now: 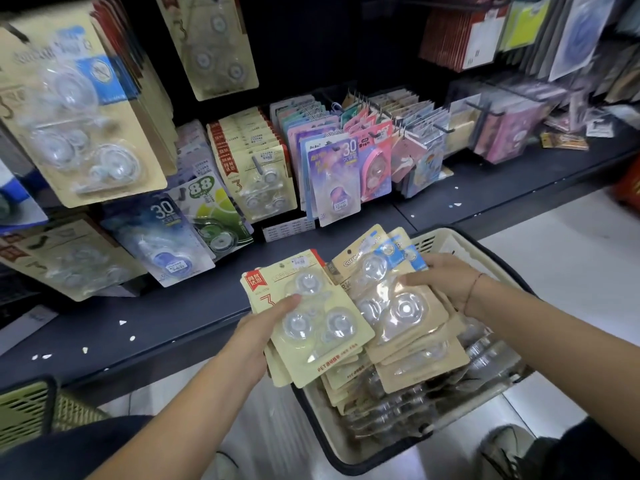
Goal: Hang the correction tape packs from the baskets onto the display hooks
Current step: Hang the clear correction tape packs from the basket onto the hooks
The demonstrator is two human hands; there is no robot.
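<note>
Shoe [502,448]: bottom right corner, on pale floor beside the cream basket.
Green basket [31,407]: lower left corner, only a meshed corner in view, below the shelf edge.
Cream basket [446,239]: dark-rimmed, between the two forearms, heaped with loose correction tape packs [398,386] lying flat and overlapping.
Left hand [263,330]: closed round a small stack of red-labelled packs [311,317], thumb across the top card, fingers hidden underneath; stack held over the basket's left edge.
Right hand [446,282]: gripping a stack of blue-labelled packs [388,303], thumb on the clear plastic front, fingers behind; stack over the basket, overlapping the other stack in view.
Cord [472,292]: thin, dark, round the right wrist.
Shelf [166,327]: dark ledge just beyond the basket, dotted with white scraps.
Display hooks [483,109]: black tips showing at right, above the ledge.
Hung packs [258,174]: rows filling the display, cream ones at centre-left, pastel ones beside them; nearest ones at far left blurred.
</note>
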